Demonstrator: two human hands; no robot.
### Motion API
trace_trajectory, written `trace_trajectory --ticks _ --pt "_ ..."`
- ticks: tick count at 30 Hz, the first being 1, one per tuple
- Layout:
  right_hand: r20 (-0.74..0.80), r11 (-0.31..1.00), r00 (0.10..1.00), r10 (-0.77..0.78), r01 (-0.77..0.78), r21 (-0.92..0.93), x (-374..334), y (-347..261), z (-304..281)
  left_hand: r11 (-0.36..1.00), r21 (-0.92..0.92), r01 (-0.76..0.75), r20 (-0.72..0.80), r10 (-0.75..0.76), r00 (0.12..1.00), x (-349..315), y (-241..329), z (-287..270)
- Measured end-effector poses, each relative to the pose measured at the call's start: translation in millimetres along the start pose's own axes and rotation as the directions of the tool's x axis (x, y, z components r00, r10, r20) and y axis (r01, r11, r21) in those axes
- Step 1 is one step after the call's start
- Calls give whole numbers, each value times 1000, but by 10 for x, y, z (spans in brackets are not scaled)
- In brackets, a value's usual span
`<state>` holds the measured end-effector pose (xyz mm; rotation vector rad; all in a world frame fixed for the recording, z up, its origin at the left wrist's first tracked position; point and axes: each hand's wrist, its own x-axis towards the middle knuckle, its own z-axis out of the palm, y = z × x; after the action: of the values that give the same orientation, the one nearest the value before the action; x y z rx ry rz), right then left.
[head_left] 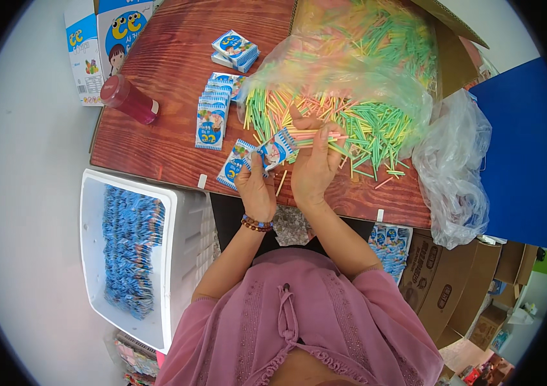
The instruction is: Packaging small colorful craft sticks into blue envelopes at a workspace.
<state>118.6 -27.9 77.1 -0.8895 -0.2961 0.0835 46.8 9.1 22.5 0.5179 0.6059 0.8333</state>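
My left hand (257, 188) is closed on a small blue-and-white packet (278, 150) near the table's front edge. A bundle of thin pink and yellow candy sticks (334, 136) lies in my right hand (315, 168), its fingers wrapped round them. The bundle's left ends meet the packet's right end; whether they are inside it I cannot tell. Another printed packet (233, 166) lies by my left fingertips, partly covered. Just beyond my hands, a heap of green, yellow and pink sticks (376, 132) spills from a clear plastic bag (350, 74).
Overlapping packets (212, 119) and a small stack (235, 48) lie on the red-brown table (177, 64). A pink-red jar (130, 100) lies at left. Below stands a white foam box (170, 257) of blue packets. Crumpled plastic (453, 174) hangs off the right edge, beside a blue panel (518, 148).
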Motion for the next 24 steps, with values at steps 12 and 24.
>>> trace_trajectory --ticks 12,24 --pt "178 977 961 213 -204 -68 -14 -102 -1 997 -13 -78 116 79 990 104 -40 -88" --pt "391 948 888 244 -135 -287 214 -11 -155 995 -94 38 154 -23 988 210 -24 -160"
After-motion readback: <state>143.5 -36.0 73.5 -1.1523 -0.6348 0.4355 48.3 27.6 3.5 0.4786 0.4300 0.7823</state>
